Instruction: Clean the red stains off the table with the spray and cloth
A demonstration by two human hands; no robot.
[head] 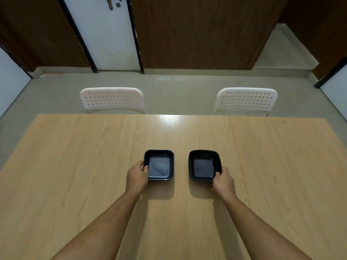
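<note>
Both hands' grips on black bowls (159, 164)

The worktop (75, 166), a light wood-grain surface with a seam running front to back, is lying level and reflecting ceiling light near its far edge.

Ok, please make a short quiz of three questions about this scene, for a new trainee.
1. True or false: each hand grips one black dish.
2. How many white chairs stand beyond the table?
3. Is a spray, a cloth or a red stain visible? A yes, B no.

Key:
1. True: the left hand grips the left dish, the right hand the right dish.
2. Two, past the table.
3. B.
</note>
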